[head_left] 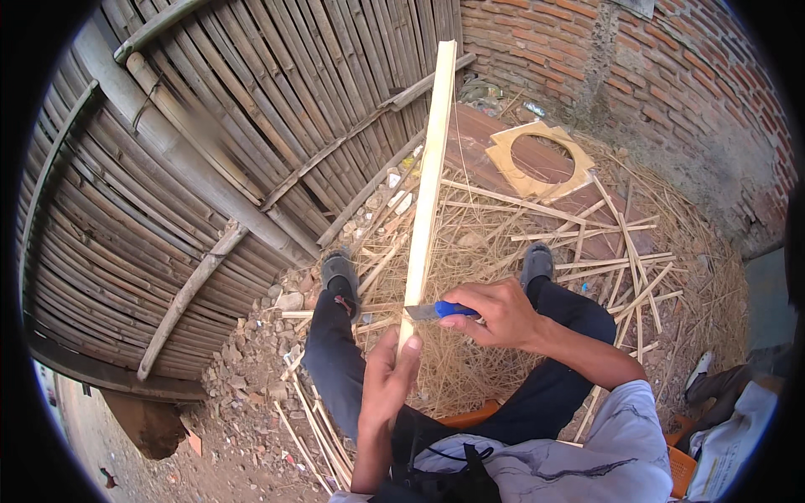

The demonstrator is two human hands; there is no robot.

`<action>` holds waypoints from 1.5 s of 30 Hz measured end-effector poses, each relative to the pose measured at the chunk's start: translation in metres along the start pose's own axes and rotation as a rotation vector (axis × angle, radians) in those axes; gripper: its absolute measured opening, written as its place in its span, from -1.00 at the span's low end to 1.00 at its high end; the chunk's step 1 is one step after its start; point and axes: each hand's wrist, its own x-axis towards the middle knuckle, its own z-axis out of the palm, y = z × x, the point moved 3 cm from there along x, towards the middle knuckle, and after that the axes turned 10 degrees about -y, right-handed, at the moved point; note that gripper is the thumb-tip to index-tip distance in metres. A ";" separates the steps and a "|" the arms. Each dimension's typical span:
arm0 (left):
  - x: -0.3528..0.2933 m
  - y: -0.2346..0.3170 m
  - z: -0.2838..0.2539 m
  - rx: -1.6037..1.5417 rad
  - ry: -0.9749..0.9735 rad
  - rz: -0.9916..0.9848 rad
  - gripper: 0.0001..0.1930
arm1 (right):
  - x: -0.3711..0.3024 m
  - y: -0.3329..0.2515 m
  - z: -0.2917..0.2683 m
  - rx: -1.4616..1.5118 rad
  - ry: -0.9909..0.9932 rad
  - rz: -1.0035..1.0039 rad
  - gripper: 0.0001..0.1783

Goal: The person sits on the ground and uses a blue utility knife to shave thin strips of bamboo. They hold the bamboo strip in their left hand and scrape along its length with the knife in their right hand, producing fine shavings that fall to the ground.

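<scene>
A long pale bamboo strip (432,168) stands out in front of me, its near end between my knees. My left hand (390,373) is wrapped round that near end, thumb along the top. In my right hand (499,312) is a utility knife (455,309) with a blue handle. Its blade lies across the strip just beyond my left fingers and touches it. Whether the blade has cut into the strip I cannot tell.
Cut strips (633,260) litter the straw-covered ground at right, more (323,436) at lower left. A board with a round hole (541,163) lies on a brown panel. A bamboo wall (251,109) and a brick wall (662,92) meet ahead. Another person (746,402) sits at right.
</scene>
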 end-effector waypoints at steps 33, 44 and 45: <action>0.002 0.004 0.007 0.621 0.048 -0.057 -0.55 | 0.011 -0.005 -0.012 -0.131 0.051 0.106 -0.70; -0.025 -0.019 -0.003 0.657 -0.108 -0.117 -0.56 | 0.013 0.075 -0.105 -0.197 0.494 0.466 -0.63; -0.022 -0.024 -0.008 0.652 -0.088 -0.105 -0.57 | 0.009 0.077 -0.106 -0.195 0.493 0.496 -0.63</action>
